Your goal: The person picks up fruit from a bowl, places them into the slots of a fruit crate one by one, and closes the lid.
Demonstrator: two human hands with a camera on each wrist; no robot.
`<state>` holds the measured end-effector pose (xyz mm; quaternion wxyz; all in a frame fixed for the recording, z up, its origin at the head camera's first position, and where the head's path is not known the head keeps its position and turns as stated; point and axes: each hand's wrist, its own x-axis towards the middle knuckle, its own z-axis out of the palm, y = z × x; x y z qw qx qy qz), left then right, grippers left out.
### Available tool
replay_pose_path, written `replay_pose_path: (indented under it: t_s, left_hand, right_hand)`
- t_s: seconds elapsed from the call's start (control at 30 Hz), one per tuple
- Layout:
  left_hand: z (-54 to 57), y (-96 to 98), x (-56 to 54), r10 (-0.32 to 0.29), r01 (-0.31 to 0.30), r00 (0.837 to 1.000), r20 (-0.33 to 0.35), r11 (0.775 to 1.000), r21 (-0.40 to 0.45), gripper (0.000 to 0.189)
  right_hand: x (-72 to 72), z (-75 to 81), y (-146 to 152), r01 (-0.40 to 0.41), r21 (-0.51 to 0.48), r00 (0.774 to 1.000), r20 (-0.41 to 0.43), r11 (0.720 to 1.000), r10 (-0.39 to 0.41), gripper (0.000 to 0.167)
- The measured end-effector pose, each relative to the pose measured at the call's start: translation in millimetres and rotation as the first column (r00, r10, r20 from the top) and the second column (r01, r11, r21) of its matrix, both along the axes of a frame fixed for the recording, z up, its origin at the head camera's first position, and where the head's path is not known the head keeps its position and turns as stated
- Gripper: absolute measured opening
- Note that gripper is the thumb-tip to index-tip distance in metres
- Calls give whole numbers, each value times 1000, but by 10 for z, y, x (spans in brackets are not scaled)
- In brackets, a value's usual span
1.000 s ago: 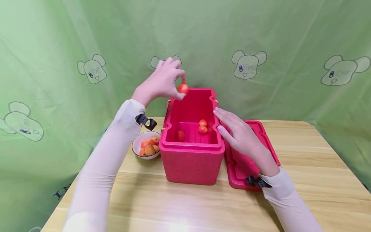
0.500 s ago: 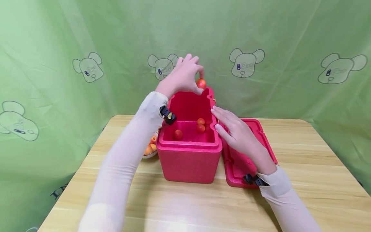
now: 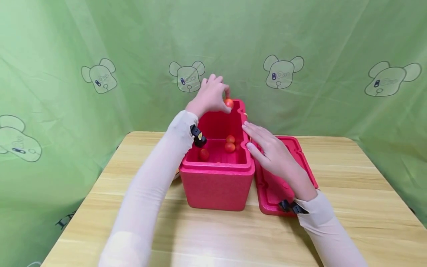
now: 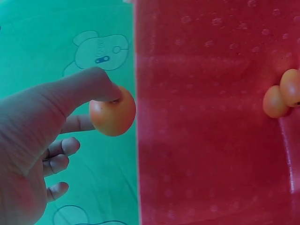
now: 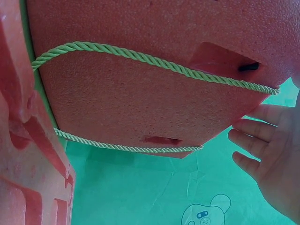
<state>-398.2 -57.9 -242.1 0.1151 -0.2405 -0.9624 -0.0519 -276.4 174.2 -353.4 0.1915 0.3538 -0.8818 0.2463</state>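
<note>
In the head view, my left hand [image 3: 211,95] pinches an orange-red apricot [image 3: 228,102] between thumb and index finger, over the far end of a red foam box [image 3: 217,189]. The left wrist view shows the same apricot [image 4: 114,115] at the thumb tip, beside the box's wall [image 4: 201,140]. Several apricots lie inside the box, including two touching ones [image 3: 230,147] by the right wall and one [image 3: 204,154] near the left. My right hand [image 3: 271,150] rests with straight fingers on the box's right rim; in the right wrist view its fingers [image 5: 248,136] lie along the box edge.
The red lid [image 3: 277,191] lies on the wooden table [image 3: 350,178], right of the box. A bowl [image 3: 177,175] stands at the left, mostly hidden by my left sleeve. Cord handles [image 5: 140,57] run along the box's side. A green curtain [image 3: 233,33] hangs behind.
My left hand has carried the apricot rightward over the box, then slightly down and back left. Its sleeve now covers most of the bowl. My right hand stays on the rim.
</note>
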Motion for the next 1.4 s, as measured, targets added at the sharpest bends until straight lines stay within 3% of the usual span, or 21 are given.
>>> replay_pose_path:
  t_s: [0.3, 0.7, 1.4]
  left_hand:
    - [-185, -32, -77, 31, -32, 999, 41, 999, 11, 35]
    - [-208, 2, -94, -4, 5, 999, 37, 1000, -30, 31]
    - [-280, -2, -83, 24, -17, 996, 83, 996, -89, 39]
  right_hand:
    - [1, -10, -10, 5, 4, 1000, 17, 1000, -5, 66]
    - [-11, 1, -3, 22, 2, 999, 38, 1000, -22, 67]
    - [3, -9, -6, 25, 4, 999, 37, 1000, -25, 67]
